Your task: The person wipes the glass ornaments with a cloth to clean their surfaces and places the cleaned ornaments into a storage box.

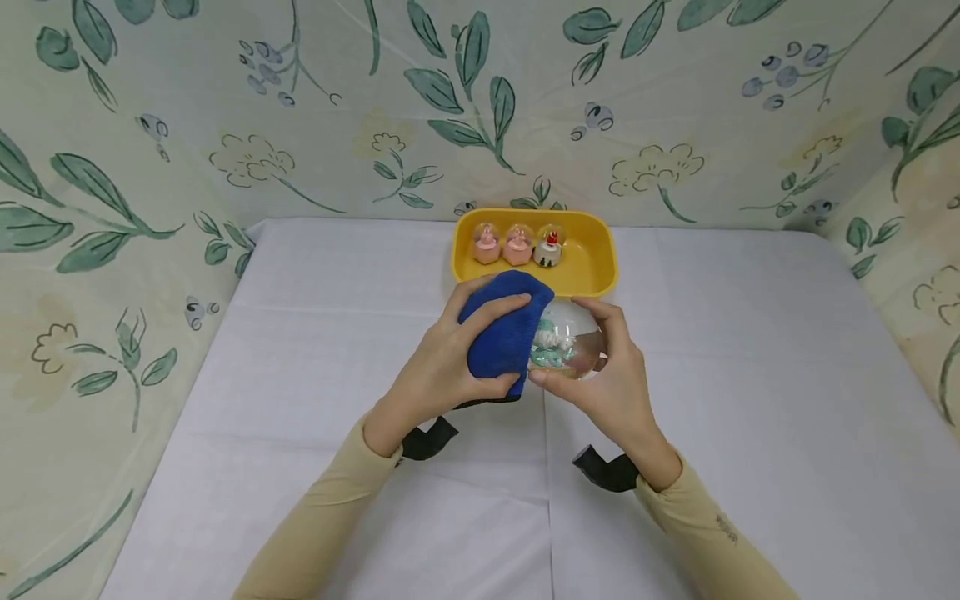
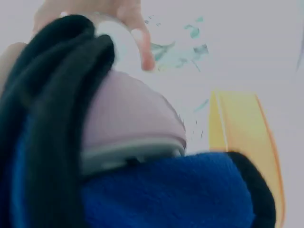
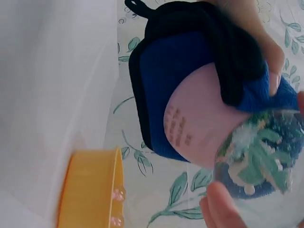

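Observation:
My left hand (image 1: 431, 362) grips a blue cloth (image 1: 504, 333) with black edging, its fingers and thumb spread round it. My right hand (image 1: 621, 396) holds a snow globe (image 1: 558, 340) by its clear ball, thumb below and fingers above. Green and white shapes show inside the ball. In the right wrist view the globe's round pink base (image 3: 194, 111) bears small lettering and lies against the cloth. The left wrist view shows the same pink base (image 2: 135, 111) beside the cloth's fold. Both hands are raised in front of the yellow tray.
A yellow tray (image 1: 592, 258) stands at the table's back, with two pink small globes (image 1: 517, 246) and a white one with red (image 1: 549, 248) at its left. White cloth (image 1: 750, 375) covers the table. Black straps (image 1: 429, 440) show at both wrists. Floral fabric (image 1: 300, 108) hangs behind.

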Demonstrator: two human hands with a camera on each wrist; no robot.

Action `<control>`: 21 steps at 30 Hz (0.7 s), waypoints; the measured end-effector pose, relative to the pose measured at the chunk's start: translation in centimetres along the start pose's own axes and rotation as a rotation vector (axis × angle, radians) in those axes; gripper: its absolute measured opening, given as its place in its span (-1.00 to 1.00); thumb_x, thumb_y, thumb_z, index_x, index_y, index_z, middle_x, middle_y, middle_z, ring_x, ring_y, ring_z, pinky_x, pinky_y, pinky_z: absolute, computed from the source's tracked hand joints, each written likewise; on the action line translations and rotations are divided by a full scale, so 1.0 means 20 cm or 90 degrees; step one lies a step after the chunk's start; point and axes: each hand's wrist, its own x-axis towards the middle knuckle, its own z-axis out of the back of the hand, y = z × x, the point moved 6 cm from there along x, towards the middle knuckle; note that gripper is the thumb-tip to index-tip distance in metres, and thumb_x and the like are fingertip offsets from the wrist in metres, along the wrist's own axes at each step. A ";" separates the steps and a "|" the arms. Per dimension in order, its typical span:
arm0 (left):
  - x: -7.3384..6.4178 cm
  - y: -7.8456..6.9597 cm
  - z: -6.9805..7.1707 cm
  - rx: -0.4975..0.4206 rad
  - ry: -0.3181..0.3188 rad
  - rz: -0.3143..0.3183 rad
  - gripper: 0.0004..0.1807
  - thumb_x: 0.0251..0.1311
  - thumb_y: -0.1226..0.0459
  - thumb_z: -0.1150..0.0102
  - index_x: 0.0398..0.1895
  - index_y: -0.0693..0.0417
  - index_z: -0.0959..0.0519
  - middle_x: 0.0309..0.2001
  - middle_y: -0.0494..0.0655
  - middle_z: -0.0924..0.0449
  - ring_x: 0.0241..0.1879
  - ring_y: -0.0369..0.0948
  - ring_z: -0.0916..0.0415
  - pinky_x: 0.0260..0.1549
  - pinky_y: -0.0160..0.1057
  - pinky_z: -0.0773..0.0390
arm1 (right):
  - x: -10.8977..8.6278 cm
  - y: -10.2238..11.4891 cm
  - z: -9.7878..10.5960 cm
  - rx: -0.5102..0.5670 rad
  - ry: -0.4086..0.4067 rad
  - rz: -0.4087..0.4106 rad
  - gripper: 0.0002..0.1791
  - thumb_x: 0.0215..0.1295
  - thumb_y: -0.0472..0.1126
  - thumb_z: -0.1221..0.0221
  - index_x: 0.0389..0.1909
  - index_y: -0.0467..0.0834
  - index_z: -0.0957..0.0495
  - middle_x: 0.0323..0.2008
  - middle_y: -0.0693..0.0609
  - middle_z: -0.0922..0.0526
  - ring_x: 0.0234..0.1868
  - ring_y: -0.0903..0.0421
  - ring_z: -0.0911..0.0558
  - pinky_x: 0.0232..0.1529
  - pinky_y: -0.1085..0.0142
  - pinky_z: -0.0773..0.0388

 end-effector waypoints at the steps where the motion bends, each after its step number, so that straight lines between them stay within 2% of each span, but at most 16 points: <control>1: 0.00 0.01 0.00 -0.013 -0.002 0.007 -0.17 -0.09 0.14 -0.46 0.32 -0.17 -0.30 0.34 0.08 -0.06 0.21 0.09 -0.26 -0.02 0.06 -0.51 | 0.00 0.01 0.00 -0.005 0.024 0.011 0.06 -0.24 -0.35 -0.51 0.36 -0.12 -0.17 0.19 -0.11 -0.39 -0.07 0.06 -0.45 -0.28 0.36 -0.52; 4: 0.00 0.03 0.03 -0.058 -0.004 0.023 -0.17 -0.10 0.18 -0.48 0.31 -0.16 -0.32 0.32 0.05 -0.09 0.23 0.06 -0.23 0.01 0.08 -0.49 | 0.01 0.05 -0.01 -0.024 0.095 0.092 0.17 -0.28 -0.44 -0.52 0.42 -0.09 -0.11 0.26 -0.13 -0.29 -0.04 0.03 -0.45 -0.24 0.31 -0.60; 6: 0.00 0.04 0.04 -0.086 0.000 0.026 -0.17 -0.10 0.19 -0.48 0.32 -0.16 -0.32 0.32 0.02 -0.11 0.23 0.04 -0.22 0.02 0.07 -0.48 | 0.01 0.07 0.01 -0.043 0.124 0.163 0.14 -0.33 -0.46 -0.53 0.38 -0.16 -0.16 0.27 -0.14 -0.28 -0.09 0.07 -0.48 -0.27 0.34 -0.60; 8: -0.01 0.04 0.05 -0.103 0.009 0.023 -0.17 -0.10 0.18 -0.48 0.32 -0.16 -0.32 0.32 0.01 -0.11 0.24 0.02 -0.21 0.03 0.06 -0.47 | 0.02 0.10 0.02 -0.071 0.131 0.228 0.05 -0.28 -0.34 -0.55 0.32 -0.23 -0.21 0.24 -0.16 -0.32 -0.08 0.05 -0.50 -0.16 0.37 -0.59; 11: -0.01 0.03 0.05 -0.107 0.022 0.010 -0.17 -0.09 0.17 -0.47 0.33 -0.15 -0.31 0.33 0.00 -0.10 0.25 -0.01 -0.19 0.05 0.05 -0.46 | 0.03 0.11 0.04 -0.097 0.125 0.283 -0.07 -0.13 0.00 -0.48 0.25 -0.24 -0.28 0.23 -0.18 -0.35 0.04 0.03 -0.49 0.01 0.41 -0.49; 14: -0.01 0.02 0.05 -0.105 0.024 -0.002 -0.17 -0.08 0.17 -0.47 0.33 -0.15 -0.31 0.34 -0.02 -0.10 0.26 -0.03 -0.17 0.06 0.05 -0.45 | 0.03 0.12 0.05 -0.092 0.105 0.305 -0.09 -0.01 0.24 -0.31 0.22 -0.29 -0.29 0.20 -0.20 -0.39 0.14 -0.05 -0.43 0.07 0.42 -0.44; 17: -0.01 0.01 0.04 -0.096 0.022 -0.005 -0.19 -0.07 0.16 -0.46 0.32 -0.15 -0.32 0.35 -0.03 -0.09 0.27 -0.03 -0.17 0.06 0.06 -0.45 | 0.03 0.10 0.04 -0.066 0.071 0.298 -0.03 -0.03 0.29 -0.30 0.20 -0.35 -0.29 0.16 -0.22 -0.44 0.06 -0.03 -0.48 -0.08 0.49 -0.50; 21: -0.01 0.00 0.03 -0.059 0.018 -0.006 -0.20 -0.07 0.14 -0.44 0.32 -0.17 -0.32 0.36 0.00 -0.07 0.25 0.01 -0.20 0.02 0.05 -0.48 | 0.02 0.06 0.03 -0.030 0.036 0.214 -0.01 -0.08 0.27 -0.37 0.18 -0.37 -0.28 0.11 -0.19 -0.49 -0.09 0.03 -0.53 -0.23 0.51 -0.54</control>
